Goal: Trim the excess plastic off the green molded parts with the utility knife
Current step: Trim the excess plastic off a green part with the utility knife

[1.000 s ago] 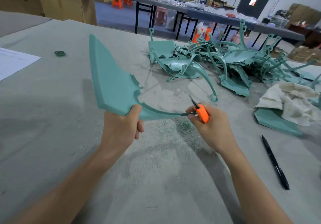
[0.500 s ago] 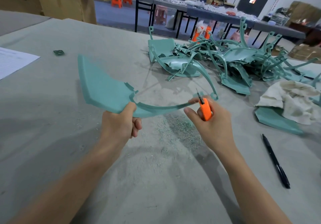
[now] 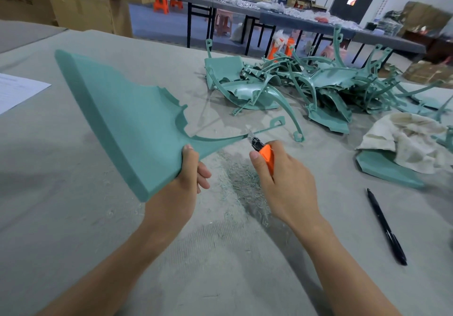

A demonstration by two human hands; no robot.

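My left hand [image 3: 180, 188] grips a large green molded part [image 3: 125, 122] by its lower corner and holds it tilted above the table. A thin curved arm of the part runs right to a small loop. My right hand [image 3: 284, 183] grips the orange utility knife [image 3: 266, 155], and its blade tip touches the thin arm from below. A pile of green molded parts [image 3: 301, 87] lies further back on the table.
Green shavings [image 3: 241, 181] litter the grey table [image 3: 73, 217] under my hands. A black pen [image 3: 386, 227] lies at the right, near a crumpled white cloth [image 3: 414, 141] resting on a flat green piece [image 3: 384, 168]. A paper sheet [image 3: 17, 90] sits at the left edge; cardboard boxes [image 3: 85, 4] stand behind.
The green part has been tilted back up and turned, so its broad face shows more. The knife has shifted slightly along the thin arm, blade still against it.
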